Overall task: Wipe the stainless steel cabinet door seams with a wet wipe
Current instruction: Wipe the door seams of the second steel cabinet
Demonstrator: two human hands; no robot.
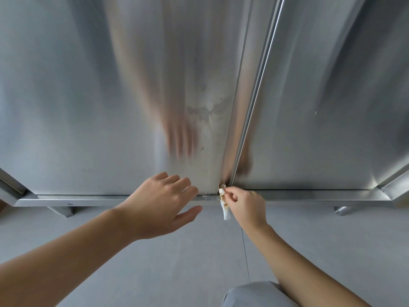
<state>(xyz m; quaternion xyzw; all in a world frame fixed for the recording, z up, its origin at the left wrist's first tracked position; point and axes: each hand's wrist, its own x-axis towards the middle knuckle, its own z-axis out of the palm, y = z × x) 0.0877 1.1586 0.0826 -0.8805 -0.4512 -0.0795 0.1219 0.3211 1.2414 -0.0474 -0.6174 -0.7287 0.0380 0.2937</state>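
The right hand (245, 207) pinches a rolled wipe (224, 202), already browned, into the foot of the seam (234, 138). The left hand (161, 202), spread and empty, rests on the door (88, 107) left of the seam. A loaded wipe could smear grime back; a narrow pinch may slip.

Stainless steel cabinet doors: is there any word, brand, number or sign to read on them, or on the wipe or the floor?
None: no text shows anywhere.
Brushed stainless steel cabinet doors: only reflections and smudges.
Rolled white wet wipe, brown-stained, pinched by the right hand at the foot of the vertical door seam: unprinted.
Left hand, fingers spread, and grey floor: no markings.
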